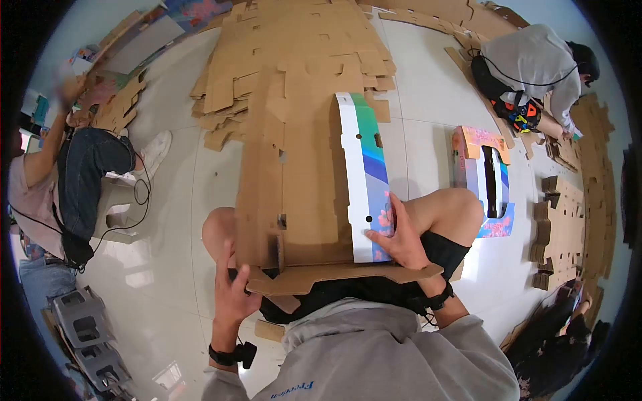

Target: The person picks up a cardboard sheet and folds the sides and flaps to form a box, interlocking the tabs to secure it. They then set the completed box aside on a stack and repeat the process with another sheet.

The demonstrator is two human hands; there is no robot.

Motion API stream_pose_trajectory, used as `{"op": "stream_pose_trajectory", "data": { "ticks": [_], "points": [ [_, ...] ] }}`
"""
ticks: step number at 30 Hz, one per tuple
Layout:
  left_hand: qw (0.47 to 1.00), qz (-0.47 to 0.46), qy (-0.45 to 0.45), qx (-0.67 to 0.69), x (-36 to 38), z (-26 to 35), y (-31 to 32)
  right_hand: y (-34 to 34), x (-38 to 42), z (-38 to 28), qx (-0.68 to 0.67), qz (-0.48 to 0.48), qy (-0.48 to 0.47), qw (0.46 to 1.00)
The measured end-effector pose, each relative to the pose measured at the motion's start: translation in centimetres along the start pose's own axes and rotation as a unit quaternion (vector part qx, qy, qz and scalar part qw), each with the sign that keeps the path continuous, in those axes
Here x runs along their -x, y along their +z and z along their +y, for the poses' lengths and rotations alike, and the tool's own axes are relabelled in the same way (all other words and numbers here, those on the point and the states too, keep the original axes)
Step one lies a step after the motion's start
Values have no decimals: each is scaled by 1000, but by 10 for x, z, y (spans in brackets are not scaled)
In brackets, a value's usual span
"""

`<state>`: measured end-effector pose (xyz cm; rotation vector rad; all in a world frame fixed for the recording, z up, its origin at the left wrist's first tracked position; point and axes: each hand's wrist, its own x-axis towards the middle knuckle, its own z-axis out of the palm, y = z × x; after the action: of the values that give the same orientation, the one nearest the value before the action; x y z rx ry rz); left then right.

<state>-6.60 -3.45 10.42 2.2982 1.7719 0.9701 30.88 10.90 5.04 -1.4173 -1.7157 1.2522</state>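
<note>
A partly folded cardboard box (314, 200) lies across my lap, plain brown inside, with its long side walls raised. Its right side wall (364, 167) shows a white strip and a green, blue and pink floral print. My right hand (403, 239) grips that wall near its close end, thumb on the white strip. At the near left corner, my left hand (234, 287) holds the box's edge, fingers along the outside of the brown left wall. A brown end flap (341, 275) juts toward my body between the hands.
Flat cardboard sheets (294, 33) are stacked ahead. A printed box (478, 174) with a dark slot stands right of my knee. More cardboard pieces (560, 227) lie at right. People sit or crouch at left, far right and lower right. Grey plastic stools (83, 321) are at lower left.
</note>
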Motion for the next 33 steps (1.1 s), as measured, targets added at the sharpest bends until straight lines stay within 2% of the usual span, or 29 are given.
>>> {"op": "stream_pose_trajectory", "data": {
  "ticks": [1, 4, 10, 13, 16, 17, 19, 20, 23, 26, 29, 32, 33],
  "points": [
    [998, -12, -22, 59, -18, 6, -3, 0, -1, -3, 3, 1, -1, 1000],
    [994, -88, -48, 44, -36, -2, -17, 1, 2, 2, 14, 10, 15, 1000],
    [948, -61, -249, 185, 3, -57, -37, 2, 3, 1, -50, 1, 29, 998],
    [939, -16, -322, 121, 6, -51, -25, 3, 1, 4, -57, 1, 11, 998],
    [947, 58, -304, 84, -8, -28, -1, 3, -4, 14, -45, -9, -3, 999],
    [960, 152, -217, 90, -19, -18, 18, 2, -4, 16, -40, -10, -3, 999],
    [997, 49, -40, 32, -44, -3, 16, -6, -3, 2, -47, -29, 9, 998],
    [999, -5, 51, 2, -56, 3, 12, -8, -3, -3, -52, -36, 16, 998],
    [965, -149, 180, -116, -80, 15, 12, -8, 0, 0, -9, -30, 23, 999],
    [926, -274, 226, -128, -107, 23, 14, -6, -1, 3, -33, -24, 15, 999],
    [914, -280, 271, -111, -115, 38, 43, -5, -1, 9, -25, -17, 10, 999],
    [927, -261, 270, 16, -124, 45, 74, -4, 3, 5, 60, 15, -18, 998],
    [910, -310, 273, -4, -124, 45, 82, -5, 6, -1, 81, 23, -23, 996]
  ]
}}
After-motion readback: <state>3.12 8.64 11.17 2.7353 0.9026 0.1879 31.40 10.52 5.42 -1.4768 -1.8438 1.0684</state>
